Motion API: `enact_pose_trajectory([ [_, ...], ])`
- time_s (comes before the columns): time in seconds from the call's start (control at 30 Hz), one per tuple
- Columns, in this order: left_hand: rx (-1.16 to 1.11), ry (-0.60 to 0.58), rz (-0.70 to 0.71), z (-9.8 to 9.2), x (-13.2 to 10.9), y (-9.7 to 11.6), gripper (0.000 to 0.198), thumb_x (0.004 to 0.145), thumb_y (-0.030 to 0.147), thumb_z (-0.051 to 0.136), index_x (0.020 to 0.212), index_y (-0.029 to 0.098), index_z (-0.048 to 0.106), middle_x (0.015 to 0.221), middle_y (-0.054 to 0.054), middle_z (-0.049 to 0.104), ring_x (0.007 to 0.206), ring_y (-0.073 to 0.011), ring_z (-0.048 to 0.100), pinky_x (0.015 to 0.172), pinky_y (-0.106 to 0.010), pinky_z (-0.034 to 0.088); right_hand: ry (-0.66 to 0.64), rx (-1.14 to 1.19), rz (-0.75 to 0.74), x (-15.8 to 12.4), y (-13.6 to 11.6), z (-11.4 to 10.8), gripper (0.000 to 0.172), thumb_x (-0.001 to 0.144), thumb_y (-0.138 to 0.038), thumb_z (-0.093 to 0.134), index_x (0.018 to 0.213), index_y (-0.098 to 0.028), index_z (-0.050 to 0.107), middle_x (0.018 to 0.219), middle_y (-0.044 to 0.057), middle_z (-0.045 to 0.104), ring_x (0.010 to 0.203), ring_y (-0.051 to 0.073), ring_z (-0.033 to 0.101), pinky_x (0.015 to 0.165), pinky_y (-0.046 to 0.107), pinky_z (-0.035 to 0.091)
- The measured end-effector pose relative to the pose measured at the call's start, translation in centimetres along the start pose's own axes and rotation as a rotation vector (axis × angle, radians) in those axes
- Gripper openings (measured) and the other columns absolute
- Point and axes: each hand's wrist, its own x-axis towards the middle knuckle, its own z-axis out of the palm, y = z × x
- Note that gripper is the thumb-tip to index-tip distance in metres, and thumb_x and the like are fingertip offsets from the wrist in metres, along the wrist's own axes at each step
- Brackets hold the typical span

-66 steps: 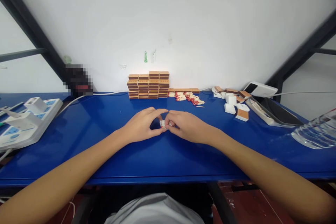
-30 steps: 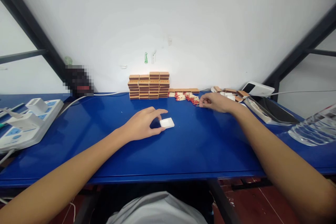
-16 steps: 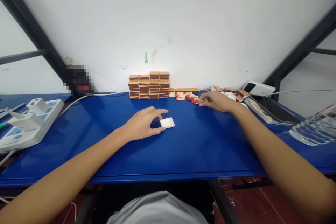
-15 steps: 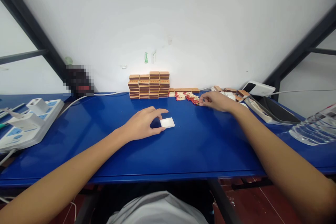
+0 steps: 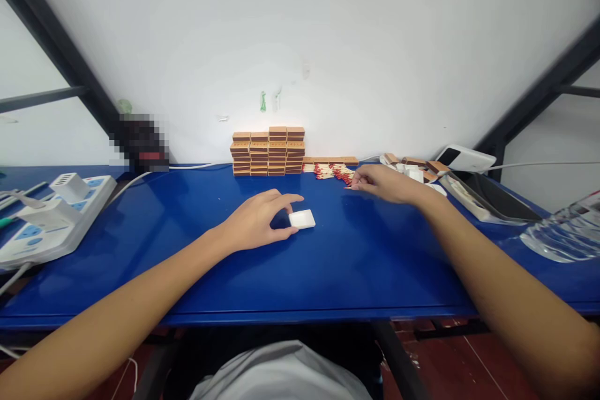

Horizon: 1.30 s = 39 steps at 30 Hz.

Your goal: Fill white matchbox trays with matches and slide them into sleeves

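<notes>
A small white matchbox tray (image 5: 302, 219) lies on the blue table in front of me. My left hand (image 5: 262, 220) holds its left end lightly between thumb and a curled finger, while the index finger stretches above it. Farther back on the right, my right hand (image 5: 382, 182) pinches a match (image 5: 347, 187), whose red tip sticks out to the left of the fingers. Just beyond those fingertips is a loose pile of red-headed matches (image 5: 332, 171). Whether more than one match is in the pinch cannot be made out.
Stacked matchboxes (image 5: 268, 153) stand against the wall, with a low row of matchboxes (image 5: 330, 160) beside them. Matchbox parts (image 5: 412, 169), a white device (image 5: 466, 158) and a dark phone-like slab (image 5: 492, 195) lie right. A power strip (image 5: 96, 200) sits left; clear plastic (image 5: 562, 234) lies far right.
My right hand has drawn slightly away from the match pile, and a match tip now shows at its fingers. My left hand and the tray are nearly unchanged.
</notes>
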Motion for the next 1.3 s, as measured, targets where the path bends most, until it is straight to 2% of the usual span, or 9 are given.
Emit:
enact_pose_trajectory([
  [0.13, 0.007, 0.017, 0.017, 0.2, 0.0, 0.0, 0.059, 0.098, 0.034, 0.079, 0.152, 0.025, 0.056, 0.117, -0.003, 0.078, 0.106, -0.0247, 0.069, 0.089, -0.038, 0.055, 0.006, 0.083, -0.176, -0.6, -5.5, 0.6, 0.032, 0.103, -0.047, 0.056, 0.095, -0.02, 0.071, 0.085, 0.006, 0.067, 0.075, 0.021, 0.057, 0.07, 0.033, 0.039],
  [0.23, 0.025, 0.028, 0.04, 0.3, 0.0, 0.0, 0.061, 0.097, 0.033, 0.08, 0.152, 0.025, 0.056, 0.116, -0.003, 0.078, 0.106, -0.025, 0.069, 0.09, -0.038, 0.055, 0.024, 0.102, -0.277, -1.2, -9.4, 1.7, 0.024, 0.105, -0.04, 0.058, 0.097, -0.02, 0.07, 0.088, 0.005, 0.066, 0.078, 0.02, 0.056, 0.072, 0.031, 0.04],
  [0.37, 0.052, 0.035, 0.076, 0.4, 0.0, -0.1, 0.06, 0.096, 0.031, 0.08, 0.151, 0.024, 0.057, 0.116, -0.004, 0.079, 0.108, -0.0259, 0.069, 0.091, -0.039, 0.056, 0.029, 0.081, -0.333, -1.9, -12.0, 3.4, 0.015, 0.106, -0.031, 0.059, 0.1, -0.021, 0.068, 0.095, 0.005, 0.065, 0.077, 0.018, 0.057, 0.072, 0.03, 0.04],
  [0.6, 0.06, 0.039, 0.082, 0.5, 0.1, -0.1, 0.058, 0.097, 0.032, 0.079, 0.149, 0.024, 0.058, 0.115, -0.004, 0.079, 0.106, -0.0256, 0.07, 0.09, -0.038, 0.057, 0.02, -0.025, -0.381, -2.4, -13.2, 4.8, 0.012, 0.107, -0.023, 0.059, 0.104, -0.018, 0.069, 0.105, 0.007, 0.067, 0.078, 0.017, 0.06, 0.075, 0.031, 0.042],
  [0.9, 0.048, 0.03, 0.063, 0.5, 0.1, 0.0, 0.062, 0.096, 0.033, 0.081, 0.152, 0.026, 0.055, 0.117, -0.003, 0.079, 0.108, -0.0254, 0.07, 0.09, -0.038, 0.056, -0.062, 0.038, -0.353, -1.8, -12.0, 3.8, 0.012, 0.105, -0.024, 0.061, 0.099, -0.02, 0.07, 0.094, 0.005, 0.065, 0.079, 0.018, 0.058, 0.073, 0.031, 0.04],
  [1.03, 0.049, 0.023, 0.058, 0.6, 0.0, 0.0, 0.063, 0.096, 0.033, 0.08, 0.153, 0.026, 0.055, 0.116, -0.002, 0.079, 0.107, -0.0253, 0.07, 0.091, -0.038, 0.056, -0.11, 0.046, -0.358, -2.0, -12.2, 3.7, 0.016, 0.106, -0.024, 0.058, 0.096, -0.02, 0.069, 0.099, 0.007, 0.068, 0.083, 0.02, 0.06, 0.076, 0.032, 0.042],
  [1.3, 0.037, 0.033, 0.063, 0.6, 0.0, -0.2, 0.06, 0.098, 0.035, 0.077, 0.153, 0.027, 0.056, 0.116, -0.003, 0.079, 0.109, -0.0247, 0.07, 0.091, -0.038, 0.057, -0.03, 0.078, -0.353, -2.1, -13.0, 4.2, 0.014, 0.104, -0.025, 0.058, 0.096, -0.02, 0.069, 0.095, 0.006, 0.067, 0.077, 0.018, 0.058, 0.073, 0.031, 0.041],
])
